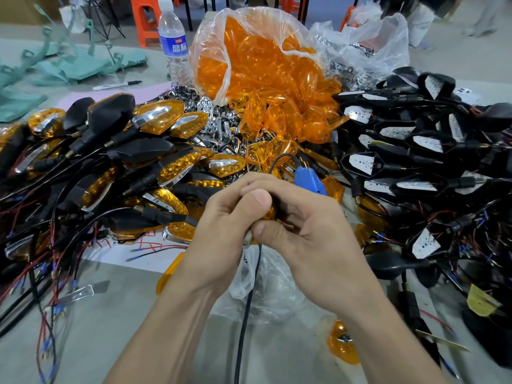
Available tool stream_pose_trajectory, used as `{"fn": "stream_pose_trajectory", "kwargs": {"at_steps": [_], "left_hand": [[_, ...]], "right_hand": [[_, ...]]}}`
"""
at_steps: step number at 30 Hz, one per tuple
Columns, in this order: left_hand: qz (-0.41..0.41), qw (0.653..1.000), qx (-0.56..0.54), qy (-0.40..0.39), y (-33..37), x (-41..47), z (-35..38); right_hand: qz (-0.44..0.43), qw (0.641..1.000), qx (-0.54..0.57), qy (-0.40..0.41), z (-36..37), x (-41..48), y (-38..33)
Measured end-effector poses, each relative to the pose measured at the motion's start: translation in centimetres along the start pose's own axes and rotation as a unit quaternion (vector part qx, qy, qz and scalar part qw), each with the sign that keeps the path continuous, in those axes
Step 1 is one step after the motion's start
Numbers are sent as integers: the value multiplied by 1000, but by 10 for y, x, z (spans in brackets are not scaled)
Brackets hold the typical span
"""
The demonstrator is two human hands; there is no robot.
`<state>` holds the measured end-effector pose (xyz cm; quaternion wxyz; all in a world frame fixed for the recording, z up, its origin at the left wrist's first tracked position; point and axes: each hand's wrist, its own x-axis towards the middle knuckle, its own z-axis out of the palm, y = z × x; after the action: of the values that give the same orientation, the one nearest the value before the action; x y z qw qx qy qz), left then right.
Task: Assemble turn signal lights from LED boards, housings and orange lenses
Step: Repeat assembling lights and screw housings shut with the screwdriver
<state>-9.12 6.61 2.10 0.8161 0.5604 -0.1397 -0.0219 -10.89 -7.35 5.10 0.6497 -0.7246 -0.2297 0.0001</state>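
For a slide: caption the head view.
Left hand and right hand grip a turn signal between finished lights and housings.

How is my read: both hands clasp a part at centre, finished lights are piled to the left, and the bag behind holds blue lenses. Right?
Not quite. The lenses in the bag are orange, not blue, as the head view shows. The rest stands: the left hand and right hand clasp a part at centre, and the finished lights are piled to the left.
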Motion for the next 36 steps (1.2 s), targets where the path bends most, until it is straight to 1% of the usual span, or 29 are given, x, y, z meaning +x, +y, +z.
{"fn": "stream_pose_trajectory", "kwargs": {"at_steps": [4,9,13,17,21,23,24,25,26,27,28,29,30,31,32,33,35,36], "left_hand": [[-12,1000,-15,7,5,0,0],[1,1000,4,6,9,0,1],[-23,999,22,-31,10,-5,-4],[-39,999,21,3,9,-5,-4],[-26,999,-10,-16,12,-6,1],[-38,999,1,2,11,-5,4],[-44,999,28,9,10,-5,6],[-36,994,97,19,8,-6,7],[-10,978,206,37,6,-8,7],[36,943,324,61,6,-11,7],[99,899,419,79,5,-13,7],[149,864,472,85,4,-16,7],[174,841,506,81,0,-17,8],[183,825,529,74,-3,-19,8],[178,819,541,69,-5,-20,8],[164,822,541,68,-5,-20,6],[131,839,522,80,1,-18,0],[116,845,515,88,5,-18,-5]], "right_hand": [[12,1000,20,6,1,3,3],[14,998,59,21,-1,4,5],[19,995,91,29,-6,0,7],[14,992,119,41,-4,-2,5],[12,991,122,46,-6,-3,8],[22,991,125,51,-7,-2,9],[34,989,132,55,-6,-1,10],[55,986,143,69,-6,0,12],[79,981,150,93,-6,3,14],[102,975,147,129,-7,5,16],[119,969,140,167,-8,9,17],[128,962,139,197,-9,12,18],[135,955,145,220,-8,15,17],[142,950,149,236,-7,18,16],[150,948,142,244,-5,20,16],[154,949,125,244,-3,22,15],[160,956,102,223,0,24,14],[164,959,111,204,0,24,13]]}}
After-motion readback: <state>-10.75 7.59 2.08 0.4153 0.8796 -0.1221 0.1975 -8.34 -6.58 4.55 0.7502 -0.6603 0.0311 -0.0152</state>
